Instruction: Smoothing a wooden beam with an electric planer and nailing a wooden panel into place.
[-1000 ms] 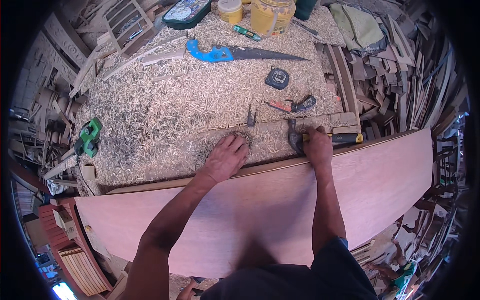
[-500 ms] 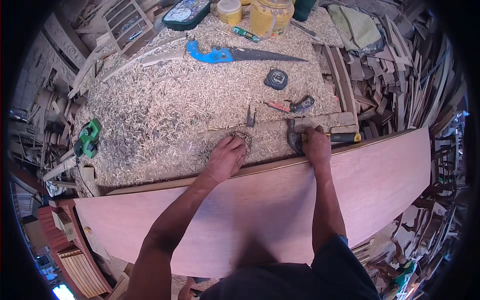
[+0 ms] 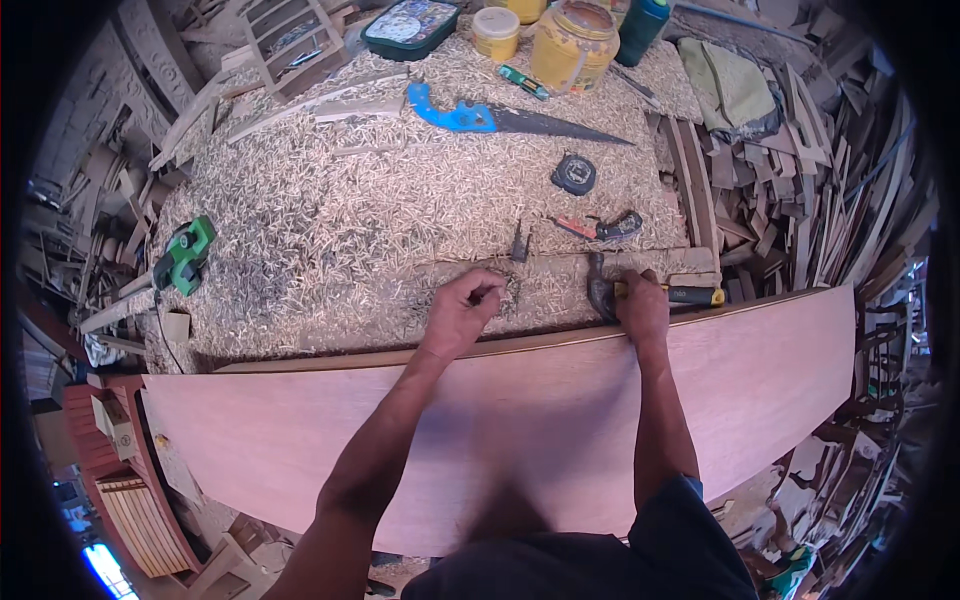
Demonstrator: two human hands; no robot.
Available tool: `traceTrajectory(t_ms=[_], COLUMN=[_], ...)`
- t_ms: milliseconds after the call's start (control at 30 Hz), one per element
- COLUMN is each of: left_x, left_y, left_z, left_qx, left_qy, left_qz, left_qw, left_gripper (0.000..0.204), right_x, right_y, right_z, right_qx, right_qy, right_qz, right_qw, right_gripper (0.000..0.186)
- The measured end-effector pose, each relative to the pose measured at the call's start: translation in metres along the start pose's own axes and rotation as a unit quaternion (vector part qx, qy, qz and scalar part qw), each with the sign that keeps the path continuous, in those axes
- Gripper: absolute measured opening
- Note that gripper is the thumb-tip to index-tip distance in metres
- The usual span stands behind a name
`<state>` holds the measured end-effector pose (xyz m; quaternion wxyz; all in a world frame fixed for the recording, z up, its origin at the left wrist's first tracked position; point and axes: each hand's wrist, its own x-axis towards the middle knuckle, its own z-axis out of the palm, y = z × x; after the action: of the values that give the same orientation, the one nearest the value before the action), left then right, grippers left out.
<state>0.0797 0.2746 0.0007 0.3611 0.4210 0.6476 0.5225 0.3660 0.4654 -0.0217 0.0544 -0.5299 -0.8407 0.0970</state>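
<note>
My right hand [image 3: 643, 308] grips a claw hammer [image 3: 692, 296] close to its dark head, with the yellow-and-black handle pointing right along the bench. The hammer lies at the far edge of a large pale wooden panel [image 3: 560, 400], which stands between me and the bench. My left hand [image 3: 465, 315] is over that same edge, its fingers curled and the thumb and fingertips pressed together; whatever they hold is too small or hidden. Small dark bits [image 3: 511, 292] lie among the shavings beside those fingertips.
Wood shavings cover the bench [image 3: 330, 210]. On it lie a blue-handled handsaw [image 3: 465, 116], a tape measure [image 3: 573, 174], a red-and-black cutter-like tool [image 3: 600, 227] and a green power planer [image 3: 185, 255]. Yellow tubs [image 3: 575, 45] stand at the back; wood offcuts [image 3: 790, 190] pile up right.
My left hand has come up from the shavings and its fingers have curled together. My right hand still grips the hammer. The whole view has shifted slightly.
</note>
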Motion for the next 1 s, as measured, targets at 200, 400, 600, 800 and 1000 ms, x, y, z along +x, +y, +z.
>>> traceTrajectory(t_ms=[200, 400, 600, 800, 1000], left_x=[-0.008, -0.015, -0.029, -0.105, -0.201], left_y=[-0.001, -0.017, 0.019, -0.005, -0.061], left_z=[0.014, 0.010, 0.001, -0.150, -0.417], left_qx=[0.016, 0.051, 0.269, 0.297, 0.473], left_qy=[0.132, 0.145, 0.142, 0.256, 0.403], left_qz=[0.090, 0.087, 0.184, 0.190, -0.035], left_qw=[0.987, 0.984, 0.935, 0.900, 0.783], left_gripper=[0.020, 0.017, 0.016, 0.033, 0.017], right_x=[0.011, 0.025, 0.029, 0.044, 0.055], right_y=[0.034, 0.043, 0.026, 0.066, 0.081], right_z=[0.027, 0.025, 0.002, -0.004, 0.014], right_qx=[-0.001, -0.056, -0.103, -0.024, -0.090], right_qy=[-0.002, -0.062, -0.095, -0.128, -0.103], right_qz=[-0.072, -0.092, -0.085, -0.250, -0.244], right_qw=[0.997, 0.992, 0.987, 0.959, 0.960], right_gripper=[0.034, 0.042, 0.036, 0.040, 0.050])
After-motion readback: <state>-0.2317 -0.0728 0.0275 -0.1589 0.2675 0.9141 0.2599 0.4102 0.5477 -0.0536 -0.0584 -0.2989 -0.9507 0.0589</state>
